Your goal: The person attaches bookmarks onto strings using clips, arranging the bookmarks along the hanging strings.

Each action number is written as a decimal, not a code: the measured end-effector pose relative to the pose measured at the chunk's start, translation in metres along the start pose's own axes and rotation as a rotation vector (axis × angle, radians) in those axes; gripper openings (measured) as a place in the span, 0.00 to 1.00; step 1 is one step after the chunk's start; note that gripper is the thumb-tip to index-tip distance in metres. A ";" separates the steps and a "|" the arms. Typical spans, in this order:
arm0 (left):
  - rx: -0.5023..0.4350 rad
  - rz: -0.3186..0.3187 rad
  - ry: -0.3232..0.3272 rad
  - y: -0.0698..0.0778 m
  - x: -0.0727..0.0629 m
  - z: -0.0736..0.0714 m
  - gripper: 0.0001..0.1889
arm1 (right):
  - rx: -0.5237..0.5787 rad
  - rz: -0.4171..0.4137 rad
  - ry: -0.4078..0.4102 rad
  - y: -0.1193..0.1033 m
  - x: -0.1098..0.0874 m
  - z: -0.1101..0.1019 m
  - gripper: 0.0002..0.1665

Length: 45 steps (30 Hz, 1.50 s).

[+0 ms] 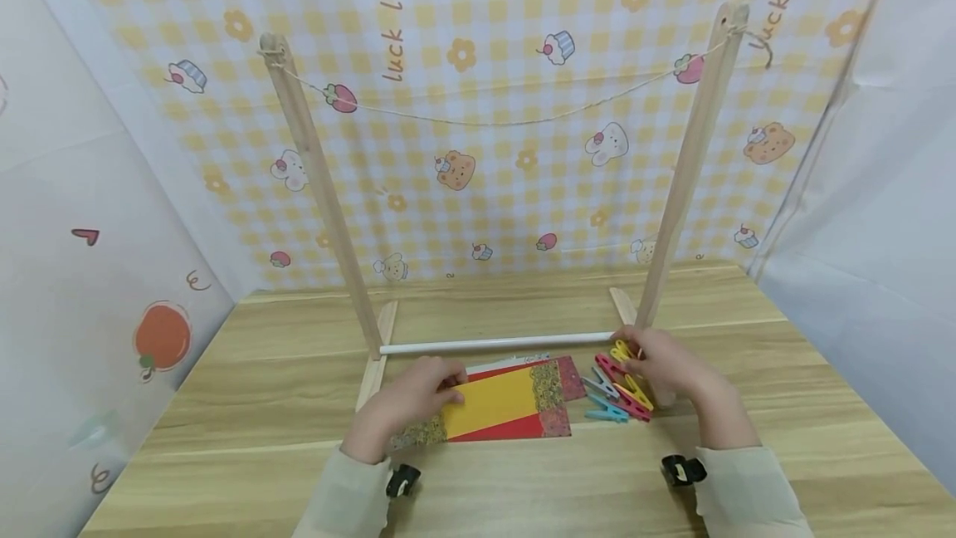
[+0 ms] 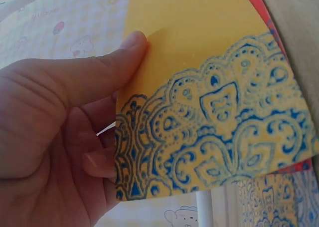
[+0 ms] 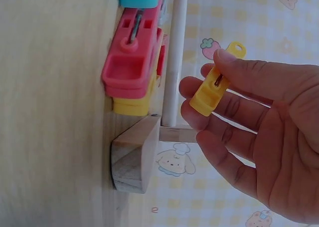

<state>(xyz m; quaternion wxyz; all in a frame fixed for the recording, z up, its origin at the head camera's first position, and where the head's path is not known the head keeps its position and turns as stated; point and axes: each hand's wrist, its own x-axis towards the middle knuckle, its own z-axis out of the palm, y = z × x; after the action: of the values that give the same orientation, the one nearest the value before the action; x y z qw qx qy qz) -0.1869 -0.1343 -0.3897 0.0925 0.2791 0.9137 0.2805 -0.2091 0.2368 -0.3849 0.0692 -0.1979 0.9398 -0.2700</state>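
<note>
My left hand (image 1: 418,393) pinches the edge of a yellow paper card (image 1: 493,397) with a lace-like patterned band; the thumb lies on its face and the fingers behind, as the left wrist view shows. Beneath it lie red cards (image 1: 538,428) with similar patterned ends. A small yellow clothespin (image 3: 214,90) is held between the thumb and fingers of my right hand (image 3: 269,117). Just left of that hand, several clothespins lie in a pile on the table, among them a pink clothespin (image 3: 130,62) and a light blue clothespin (image 1: 607,409).
Two wooden posts stand on feet, the left post (image 1: 321,181) and the right post (image 1: 690,164). A sagging string (image 1: 485,123) joins their tops, and a white rod (image 1: 493,344) joins them low down. Behind hangs a yellow checked cloth (image 1: 508,206); below is a wooden table (image 1: 246,422).
</note>
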 end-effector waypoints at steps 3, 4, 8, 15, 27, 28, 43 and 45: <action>-0.003 0.005 0.007 0.000 -0.001 -0.002 0.04 | 0.004 -0.011 0.007 -0.002 0.000 0.000 0.21; -0.005 0.007 0.010 0.000 -0.002 -0.003 0.03 | 0.007 -0.010 0.008 -0.003 0.000 -0.001 0.21; -0.021 0.007 0.024 0.001 -0.004 -0.006 0.02 | 0.024 -0.008 0.007 -0.006 0.000 0.000 0.22; -0.055 -0.005 0.045 0.002 -0.007 -0.009 0.02 | 0.034 -0.034 0.015 -0.008 0.000 0.000 0.21; 0.009 -0.003 0.126 -0.003 -0.017 -0.017 0.02 | 0.049 -0.102 0.054 -0.019 0.000 -0.003 0.22; 0.011 0.001 0.133 -0.003 -0.017 -0.019 0.01 | 0.048 -0.106 0.056 -0.021 0.000 -0.003 0.22; -0.034 0.000 0.204 -0.005 -0.029 -0.041 0.01 | 0.068 -0.146 0.060 -0.040 0.001 -0.003 0.23; -0.014 0.006 0.221 -0.006 -0.031 -0.044 0.01 | 0.075 -0.150 0.059 -0.043 0.001 -0.003 0.23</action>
<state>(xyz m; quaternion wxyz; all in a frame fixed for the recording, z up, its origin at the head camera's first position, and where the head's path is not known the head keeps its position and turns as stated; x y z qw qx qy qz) -0.1780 -0.1759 -0.3560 -0.0076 0.2484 0.9156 0.3161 -0.1962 0.2046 -0.3599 0.0284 -0.2571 0.9131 -0.3152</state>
